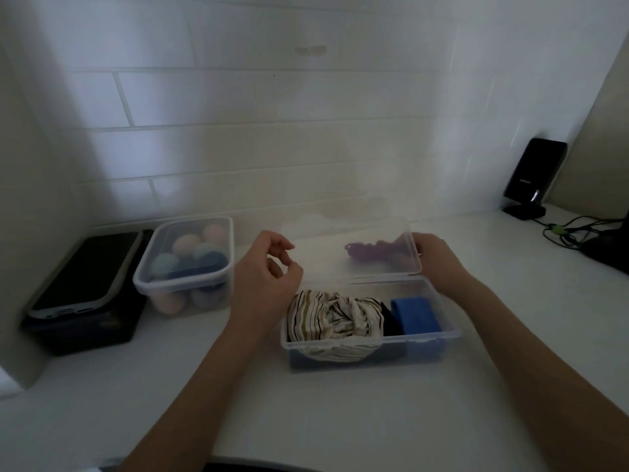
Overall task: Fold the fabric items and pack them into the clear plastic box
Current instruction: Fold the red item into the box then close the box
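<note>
A clear plastic box (449,333) sits on the white counter in front of me. Its hinged clear lid (350,247) stands raised behind it. Inside lie a bunched striped cream fabric (335,321) spilling over the front rim, a dark fabric (391,323) in the middle, and a folded blue fabric (413,315) at the right. My right hand (437,258) grips the lid's right edge. My left hand (269,272) hovers near the lid's left edge, fingers curled and apart, holding nothing. A purple item (369,252) shows through the lid, behind the box.
A lidded clear container (187,267) of pastel balls stands to the left. Further left a dark tablet-like device (85,270) rests on a black box. At the back right are a black stand device (532,175) and cables (575,229). A tiled wall lies behind.
</note>
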`<act>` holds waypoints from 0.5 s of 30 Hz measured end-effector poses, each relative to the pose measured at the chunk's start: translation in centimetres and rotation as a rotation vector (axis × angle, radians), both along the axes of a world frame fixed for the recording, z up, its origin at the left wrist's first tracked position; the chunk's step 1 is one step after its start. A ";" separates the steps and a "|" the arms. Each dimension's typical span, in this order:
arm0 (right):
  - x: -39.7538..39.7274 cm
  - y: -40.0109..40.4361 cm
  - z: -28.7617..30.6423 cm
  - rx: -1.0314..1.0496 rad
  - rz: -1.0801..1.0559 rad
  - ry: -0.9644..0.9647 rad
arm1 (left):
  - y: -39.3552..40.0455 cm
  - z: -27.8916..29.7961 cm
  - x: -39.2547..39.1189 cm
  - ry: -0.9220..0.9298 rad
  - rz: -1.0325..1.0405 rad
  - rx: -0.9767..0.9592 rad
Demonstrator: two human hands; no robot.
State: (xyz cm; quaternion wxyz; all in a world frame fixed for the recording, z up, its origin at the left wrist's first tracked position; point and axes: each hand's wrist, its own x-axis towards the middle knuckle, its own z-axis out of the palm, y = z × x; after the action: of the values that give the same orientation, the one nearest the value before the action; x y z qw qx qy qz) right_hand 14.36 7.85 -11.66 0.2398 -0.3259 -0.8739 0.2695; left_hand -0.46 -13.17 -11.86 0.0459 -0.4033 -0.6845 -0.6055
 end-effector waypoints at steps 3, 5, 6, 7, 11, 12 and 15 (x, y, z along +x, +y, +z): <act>0.0 0.3 1.5 -0.062 -0.136 0.253 | 0.2 0.0 -0.1 -0.017 -0.012 -0.016; -0.2 0.5 2.3 -0.042 -0.205 0.353 | 0.3 -0.1 -0.2 -0.008 -0.014 -0.021; -0.3 0.2 2.8 -0.024 -0.214 0.391 | 0.3 -0.2 -0.3 0.001 -0.016 -0.022; -0.3 -0.2 3.3 -0.003 -0.209 0.434 | 0.2 -0.2 -0.3 0.009 -0.015 -0.024; -0.5 -1.7 4.7 0.027 -0.189 0.589 | 0.2 -0.2 -0.2 0.032 -0.010 -0.021; -0.6 -2.0 4.7 0.075 -0.209 0.588 | 0.3 -0.3 -0.1 0.028 -0.014 -0.022; -0.3 -2.4 4.3 0.270 -0.301 0.528 | 0.4 -0.4 -0.2 -0.001 -0.032 -0.031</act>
State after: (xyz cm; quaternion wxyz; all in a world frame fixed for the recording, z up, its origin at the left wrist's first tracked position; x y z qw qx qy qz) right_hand 14.07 5.45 -7.33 0.5363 -0.3355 -0.7514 0.1877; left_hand -0.66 -12.79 -12.21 0.0298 -0.4145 -0.6873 -0.5958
